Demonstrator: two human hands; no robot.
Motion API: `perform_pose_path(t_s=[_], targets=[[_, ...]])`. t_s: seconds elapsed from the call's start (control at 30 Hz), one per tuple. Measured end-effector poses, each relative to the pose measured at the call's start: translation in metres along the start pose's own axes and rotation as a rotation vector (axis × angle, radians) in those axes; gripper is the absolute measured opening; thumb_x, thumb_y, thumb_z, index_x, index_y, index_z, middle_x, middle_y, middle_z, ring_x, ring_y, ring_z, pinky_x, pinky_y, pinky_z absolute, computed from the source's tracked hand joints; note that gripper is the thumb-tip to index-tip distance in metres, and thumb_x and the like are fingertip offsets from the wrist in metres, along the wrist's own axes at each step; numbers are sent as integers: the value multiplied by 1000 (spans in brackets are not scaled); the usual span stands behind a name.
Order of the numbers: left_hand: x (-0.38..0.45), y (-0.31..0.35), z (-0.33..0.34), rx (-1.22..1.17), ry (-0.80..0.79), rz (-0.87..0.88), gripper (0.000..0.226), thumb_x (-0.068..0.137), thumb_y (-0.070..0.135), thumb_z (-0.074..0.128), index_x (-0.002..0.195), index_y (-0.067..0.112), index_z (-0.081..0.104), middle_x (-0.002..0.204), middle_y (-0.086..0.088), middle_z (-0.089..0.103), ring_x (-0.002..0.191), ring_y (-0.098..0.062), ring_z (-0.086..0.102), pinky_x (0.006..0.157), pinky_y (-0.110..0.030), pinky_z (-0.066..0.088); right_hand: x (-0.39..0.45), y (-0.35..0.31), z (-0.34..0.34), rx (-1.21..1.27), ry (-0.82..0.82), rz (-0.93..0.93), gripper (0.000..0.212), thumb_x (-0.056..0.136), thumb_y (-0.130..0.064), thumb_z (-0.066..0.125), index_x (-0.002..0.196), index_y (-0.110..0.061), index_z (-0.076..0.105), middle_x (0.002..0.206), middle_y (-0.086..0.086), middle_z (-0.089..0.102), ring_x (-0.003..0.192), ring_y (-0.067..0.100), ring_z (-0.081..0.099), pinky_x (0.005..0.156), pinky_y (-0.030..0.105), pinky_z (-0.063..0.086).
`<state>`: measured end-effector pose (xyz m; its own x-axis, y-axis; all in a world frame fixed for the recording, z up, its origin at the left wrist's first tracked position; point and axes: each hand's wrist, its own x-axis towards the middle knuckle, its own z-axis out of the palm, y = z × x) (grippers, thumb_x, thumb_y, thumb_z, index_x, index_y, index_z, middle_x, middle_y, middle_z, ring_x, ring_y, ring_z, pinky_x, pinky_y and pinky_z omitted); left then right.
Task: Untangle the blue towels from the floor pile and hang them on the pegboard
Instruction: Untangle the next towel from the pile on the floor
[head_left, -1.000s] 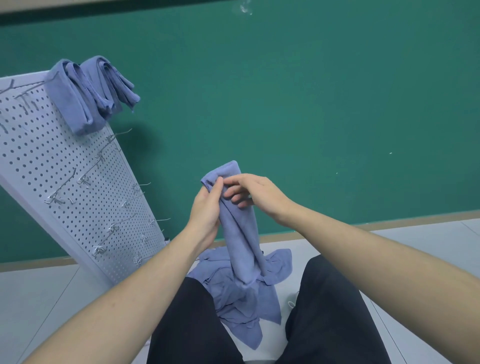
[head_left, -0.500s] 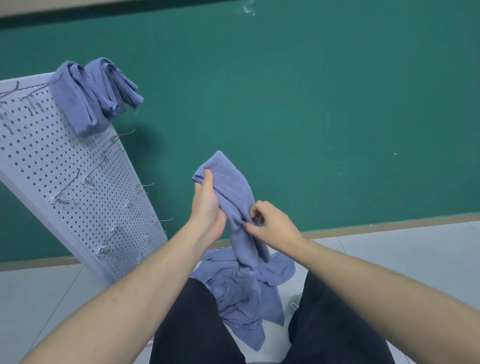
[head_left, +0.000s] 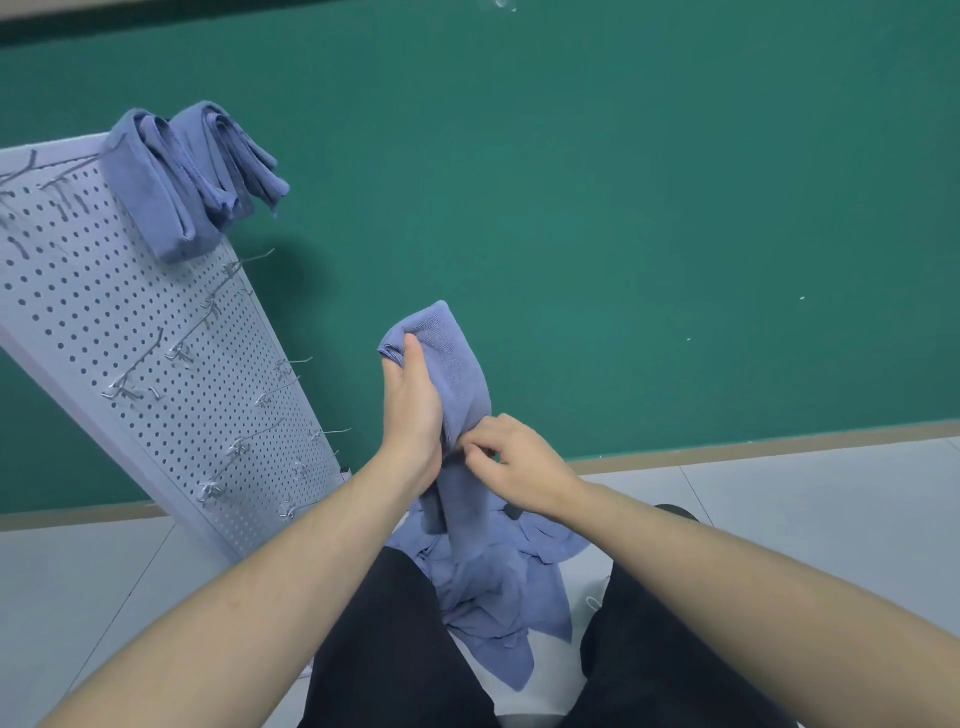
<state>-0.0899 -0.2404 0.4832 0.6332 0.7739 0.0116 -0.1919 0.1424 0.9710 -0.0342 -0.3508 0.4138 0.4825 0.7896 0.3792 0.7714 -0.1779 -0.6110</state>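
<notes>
- One blue towel (head_left: 457, 374) is held at frame centre, its long axis near vertical, the lower end hanging onto the floor pile (head_left: 498, 587).
- The top fold is gripped by the left hand (head_left: 410, 410), thumb pressed over the cloth; the middle is pinched by the right hand (head_left: 511, 462), fingers curled.
- The pegboard (head_left: 130, 332) lies up and left of the towel, nearer the left hand.
- Two hung towels (head_left: 192, 176) are counted at its top edge, upper left of the frame; many wire hooks (head_left: 249, 262) below them, most seemingly bare.

Both forearms bare, no sleeves, watch or rings showing. Black trousers (head_left: 395, 649) on both legs, plain dark fabric, nothing printed on them.
</notes>
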Motion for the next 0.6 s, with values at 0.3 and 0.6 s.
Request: perform_pose_path(t_s=[0.3, 0.6], targets=[[7, 23, -8, -121, -43, -106, 40, 106, 48, 37, 133, 22, 53, 125, -5, 68, 110, -19, 69, 88, -36, 58, 13, 2, -12, 315, 221, 241, 43, 76, -44, 80, 94, -20, 50, 83, 0, 48, 77, 13, 46, 74, 34, 44], [14, 17, -19, -219, 90, -153, 39, 105, 42, 42, 121, 12, 60, 108, -4, 72, 100, -21, 71, 86, -37, 57, 9, 0, -2, 476, 169, 355, 19, 96, -33, 63, 99, -17, 54, 93, -10, 60, 74, -9, 55, 69, 9, 42]])
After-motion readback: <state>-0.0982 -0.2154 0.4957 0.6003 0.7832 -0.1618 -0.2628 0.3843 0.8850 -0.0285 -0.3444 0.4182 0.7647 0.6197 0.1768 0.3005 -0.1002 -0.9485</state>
